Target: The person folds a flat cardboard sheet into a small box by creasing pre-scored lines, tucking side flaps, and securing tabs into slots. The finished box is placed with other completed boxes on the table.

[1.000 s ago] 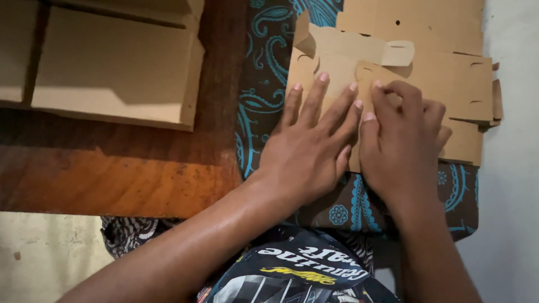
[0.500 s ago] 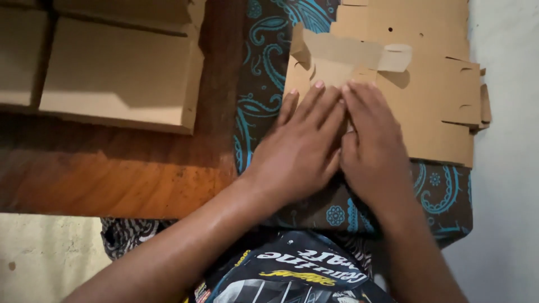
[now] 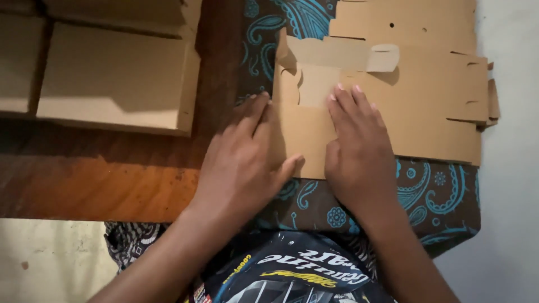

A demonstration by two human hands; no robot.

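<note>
A flat brown cardboard box blank [image 3: 426, 106] with cut-out tabs and slots lies on a brown cloth with a blue paisley pattern [image 3: 443, 196]. My left hand [image 3: 241, 160] lies flat at the blank's left edge, fingers together, partly on the cardboard and partly on the cloth. My right hand [image 3: 359, 148] presses flat on the blank's lower left part, fingertips at a folded-over flap [image 3: 337, 53]. Neither hand grips anything.
Folded cardboard boxes [image 3: 112, 78] are stacked at the upper left on a dark wooden surface [image 3: 95, 185]. A pale wall or floor [image 3: 511, 213] runs along the right. My printed shirt [image 3: 281, 275] shows at the bottom.
My hands have parted: the left slid left to the blank's edge, the right stayed pressing on the cardboard. The view has shifted so the blank sits higher and farther right.
</note>
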